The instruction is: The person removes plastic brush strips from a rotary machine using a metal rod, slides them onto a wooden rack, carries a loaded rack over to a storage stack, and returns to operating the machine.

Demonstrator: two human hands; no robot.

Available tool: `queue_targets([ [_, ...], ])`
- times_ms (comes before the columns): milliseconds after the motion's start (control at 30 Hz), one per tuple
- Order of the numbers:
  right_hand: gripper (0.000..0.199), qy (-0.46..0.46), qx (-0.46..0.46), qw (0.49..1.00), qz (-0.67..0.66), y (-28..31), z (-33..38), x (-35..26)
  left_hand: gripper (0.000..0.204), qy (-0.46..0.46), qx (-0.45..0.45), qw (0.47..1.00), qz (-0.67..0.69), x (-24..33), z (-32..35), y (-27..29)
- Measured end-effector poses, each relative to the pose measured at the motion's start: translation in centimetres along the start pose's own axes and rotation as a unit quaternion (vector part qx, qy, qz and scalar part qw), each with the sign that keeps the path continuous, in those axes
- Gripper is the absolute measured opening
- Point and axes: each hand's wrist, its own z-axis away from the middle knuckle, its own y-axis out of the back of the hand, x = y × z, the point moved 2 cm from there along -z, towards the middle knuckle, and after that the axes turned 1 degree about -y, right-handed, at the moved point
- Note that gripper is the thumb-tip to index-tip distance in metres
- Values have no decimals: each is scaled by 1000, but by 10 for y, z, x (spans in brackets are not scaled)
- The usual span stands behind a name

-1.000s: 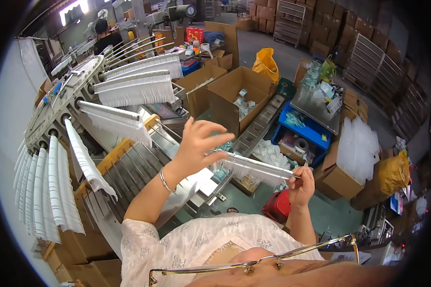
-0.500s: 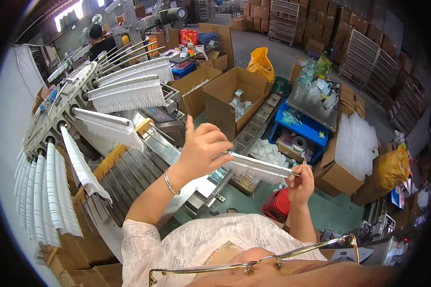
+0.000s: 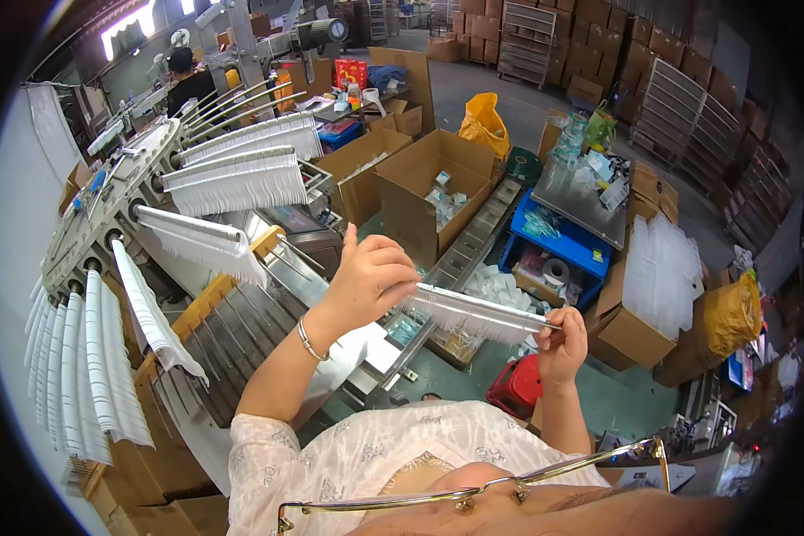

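A thin metal rod threaded with a row of thin white sheets (image 3: 478, 314) stretches between my two hands, tilting down to the right. My left hand (image 3: 372, 279) is curled with its fingertips on the left end of the row, and one finger points up. At the right end, my right hand (image 3: 563, 343) pinches the bare rod tip. The sheets hang in a close fringe below the rod. To my left, a round machine (image 3: 107, 210) carries several rods spread like spokes, most loaded with similar white sheets (image 3: 237, 181).
A slatted metal rack with bare rods (image 3: 228, 344) sits below my left forearm. Ahead stand an open cardboard box (image 3: 397, 201) and a blue crate (image 3: 590, 259). A red stool (image 3: 516, 386) is near my right arm, with a box of clear plastic trays (image 3: 661, 277) beyond.
My left hand has shifted slightly left and down, showing a little more of the sheet row's left end. My right hand keeps its hold on the rod tip.
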Motion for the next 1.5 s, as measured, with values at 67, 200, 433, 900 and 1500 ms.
queue_targets([
  [67,20,0,-4,1000,-1,0,-1,2,16,11,10,998,56,-7,2,-4],
  [200,20,-5,2,1000,-14,0,-4,2,13,45,80,985,145,-8,3,2],
  [433,20,-19,26,999,-33,3,-11,-6,18,85,62,974,202,-20,12,9],
  [900,42,-16,-39,986,160,16,-91,6,32,207,182,885,374,-44,12,-34],
  [1500,36,-80,-203,973,73,-3,-274,97,28,293,300,859,295,-136,-34,-62],
])
